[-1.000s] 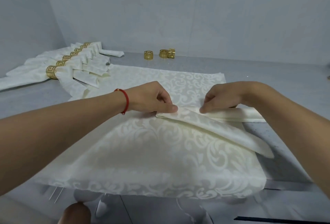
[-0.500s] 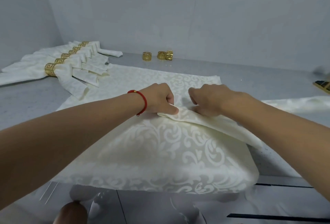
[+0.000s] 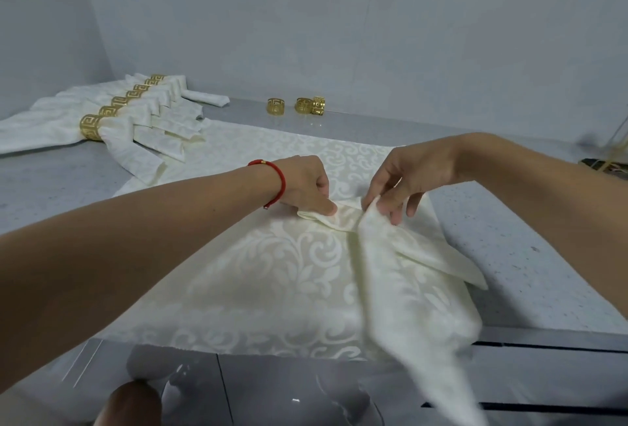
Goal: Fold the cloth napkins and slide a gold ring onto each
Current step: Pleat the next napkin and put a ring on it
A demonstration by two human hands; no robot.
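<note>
Worktop: grey speckled, against plain pale walls.
Napkin: folded strip, long axis running from hands toward viewer.
Left grip: pinching napkin's fold.
Right grip: pinching strip's top.

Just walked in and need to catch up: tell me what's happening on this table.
A person is folding a cream damask cloth napkin spread on the grey speckled table. The left hand pins a fold near the middle while the right hand pinches a raised pleat. A row of finished folded napkins in gold rings lies far left; three loose gold rings wait by the wall.
</note>
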